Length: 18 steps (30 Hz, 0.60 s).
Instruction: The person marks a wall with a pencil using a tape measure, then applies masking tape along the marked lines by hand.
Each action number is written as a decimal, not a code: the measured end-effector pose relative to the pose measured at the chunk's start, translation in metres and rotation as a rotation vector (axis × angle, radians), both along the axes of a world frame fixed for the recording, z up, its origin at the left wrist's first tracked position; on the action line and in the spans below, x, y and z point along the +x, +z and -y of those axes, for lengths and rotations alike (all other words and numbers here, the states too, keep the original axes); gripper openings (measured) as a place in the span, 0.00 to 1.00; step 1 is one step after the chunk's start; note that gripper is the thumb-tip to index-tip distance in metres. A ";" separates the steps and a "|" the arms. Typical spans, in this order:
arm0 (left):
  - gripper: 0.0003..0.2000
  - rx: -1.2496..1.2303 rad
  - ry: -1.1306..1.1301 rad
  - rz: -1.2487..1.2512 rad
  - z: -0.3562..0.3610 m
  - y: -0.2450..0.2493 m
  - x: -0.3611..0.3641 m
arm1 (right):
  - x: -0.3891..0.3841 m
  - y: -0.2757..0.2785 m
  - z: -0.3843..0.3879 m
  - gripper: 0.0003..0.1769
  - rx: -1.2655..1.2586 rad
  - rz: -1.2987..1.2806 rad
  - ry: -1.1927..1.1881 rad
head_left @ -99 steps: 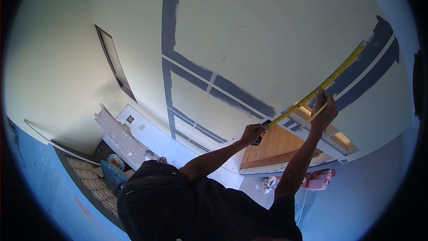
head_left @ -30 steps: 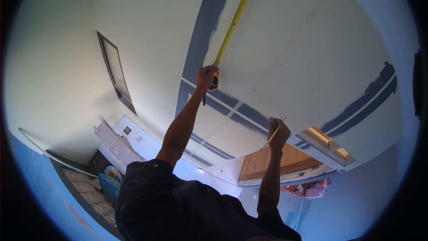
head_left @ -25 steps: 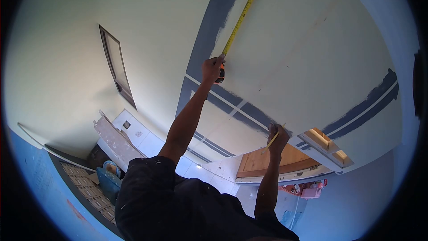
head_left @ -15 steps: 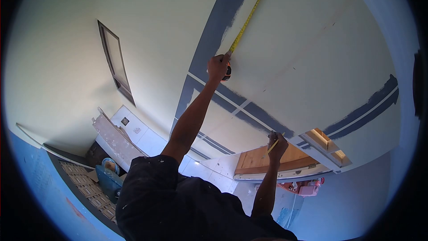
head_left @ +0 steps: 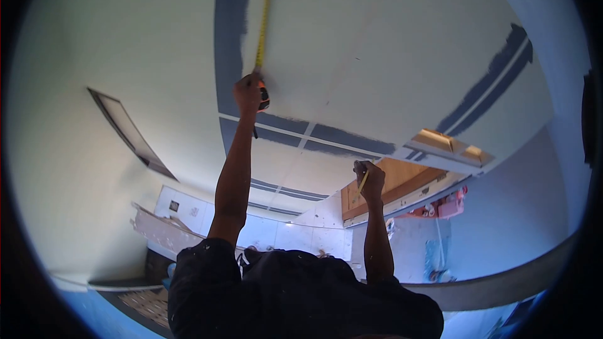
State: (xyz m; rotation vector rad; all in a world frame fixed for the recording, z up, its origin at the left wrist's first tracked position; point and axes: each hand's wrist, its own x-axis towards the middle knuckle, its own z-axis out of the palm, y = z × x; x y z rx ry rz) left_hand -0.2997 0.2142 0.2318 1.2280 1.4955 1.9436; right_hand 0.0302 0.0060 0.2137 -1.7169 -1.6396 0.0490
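My left hand [head_left: 246,95] is closed around an orange-and-black tape measure [head_left: 264,96] against the cream wall [head_left: 339,56]. The tape's yellow blade [head_left: 266,12] runs upward out of the case, beside a wide dark grey painted band [head_left: 230,25]. Lower and to the right, my right hand [head_left: 373,182] grips a thin yellow pencil [head_left: 360,187]. A small greyish thing [head_left: 359,166] also shows at its fingers, too indistinct to name. Crossing grey bands [head_left: 339,137] with pale lines between them lie near both hands.
A wooden door [head_left: 396,179] with a lit opening [head_left: 440,140] above stands at the right. A dark-framed window [head_left: 129,132] is at the left. Below are a paint-marked board [head_left: 164,229], pale floor tiles [head_left: 292,235] and pink items [head_left: 449,204]. A curved grey edge [head_left: 496,285] crosses lower right.
The view has turned, so the wall and bands appear further left and more upright. My left hand still holds the tape measure; my right hand with the pencil appears slightly higher and further left.
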 end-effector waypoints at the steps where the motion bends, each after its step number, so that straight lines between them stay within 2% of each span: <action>1: 0.20 0.005 0.022 0.000 0.002 0.001 0.000 | -0.001 0.000 0.001 0.16 -0.011 -0.024 0.008; 6: 0.21 0.094 -0.008 -0.009 0.011 0.006 0.000 | 0.004 -0.012 0.001 0.15 -0.051 -0.073 -0.057; 8: 0.21 -0.003 -0.041 0.046 0.008 0.005 0.000 | 0.007 -0.015 0.002 0.14 -0.068 -0.026 -0.043; 9: 0.20 0.033 -0.058 0.120 0.003 0.001 0.002 | 0.010 -0.019 0.002 0.14 -0.055 -0.042 -0.040; 11: 0.19 0.047 -0.004 -0.007 -0.001 -0.008 -0.003 | 0.017 -0.032 0.002 0.13 0.015 0.035 -0.018; 12: 0.18 0.024 0.010 0.019 -0.002 -0.008 -0.003 | 0.017 -0.036 0.002 0.13 -0.020 0.015 -0.040; 14: 0.17 0.149 0.093 -0.013 -0.003 -0.010 0.001 | 0.023 -0.039 0.004 0.13 0.024 0.010 0.049; 15: 0.18 0.041 0.106 0.010 0.003 -0.003 0.005 | 0.024 -0.042 0.006 0.14 -0.005 -0.005 0.039; 18: 0.20 -0.002 0.132 0.044 0.008 0.006 0.009 | 0.029 -0.052 0.012 0.15 -0.019 -0.070 0.056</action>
